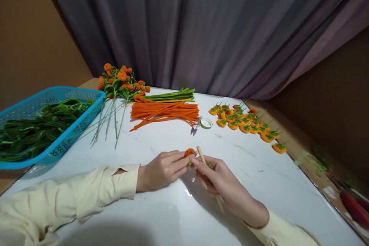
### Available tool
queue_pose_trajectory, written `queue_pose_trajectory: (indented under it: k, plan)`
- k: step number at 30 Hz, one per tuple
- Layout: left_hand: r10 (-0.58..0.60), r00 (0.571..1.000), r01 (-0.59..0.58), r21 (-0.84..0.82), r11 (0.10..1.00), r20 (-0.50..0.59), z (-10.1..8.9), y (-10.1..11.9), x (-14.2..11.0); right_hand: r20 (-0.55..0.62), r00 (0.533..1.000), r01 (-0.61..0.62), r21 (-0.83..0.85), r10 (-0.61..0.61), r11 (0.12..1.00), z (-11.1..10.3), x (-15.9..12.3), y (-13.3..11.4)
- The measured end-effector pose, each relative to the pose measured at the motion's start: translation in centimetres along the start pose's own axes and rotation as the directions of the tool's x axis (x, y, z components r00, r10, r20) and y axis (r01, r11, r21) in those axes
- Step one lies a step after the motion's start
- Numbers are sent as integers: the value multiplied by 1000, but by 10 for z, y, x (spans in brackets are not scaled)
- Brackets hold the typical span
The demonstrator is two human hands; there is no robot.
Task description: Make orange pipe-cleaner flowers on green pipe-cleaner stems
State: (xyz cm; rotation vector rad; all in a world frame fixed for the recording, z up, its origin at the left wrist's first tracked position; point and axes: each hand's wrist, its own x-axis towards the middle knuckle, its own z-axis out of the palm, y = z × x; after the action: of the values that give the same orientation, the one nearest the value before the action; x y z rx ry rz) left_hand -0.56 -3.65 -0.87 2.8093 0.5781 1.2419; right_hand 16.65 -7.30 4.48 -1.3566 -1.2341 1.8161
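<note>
Here's the blue perforated basket [75,132], piled with fuzzy green leaves [43,123]; over the glossy white tabletop [161,138], fingers of the left hand [164,171] hold a ruffled orange flower [189,152], those of the right hand [221,180] gripping a slim wooden stick [201,153] just beside it.

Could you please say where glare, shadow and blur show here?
Head view: small glare spots on the white marbled tabletop; same view, a shadow beneath the right hand; same view, the red object at the right edge looks blurred.
</note>
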Motion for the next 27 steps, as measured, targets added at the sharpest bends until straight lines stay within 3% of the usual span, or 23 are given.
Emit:
queue_pose_trajectory:
  k: [6, 12, 18, 23, 27]
  plan:
    - [-47, 997, 43, -60, 997, -55, 3, 0, -2, -26, 999, 44, -28, -44, 999, 2, 1, 1]
    - [9, 995, -11, -19, 1000, -98, 7, -1, -3, -45, 999, 27, -34, -28, 999, 1, 2, 0]
    - [-74, 992, 58, -156, 986, -98, 10, 0, -4, -55, 995, 72, -140, -80, 988, -6, 5, 2]
    - [-145, 989, 132, -268, 954, -31, 7, 3, -2, -14, 973, 214, -345, -232, 914, -14, 6, 3]
    - [-179, 984, 177, -339, 924, 25, 4, 3, -2, 23, 936, 307, -545, -352, 780, -17, 5, 4]
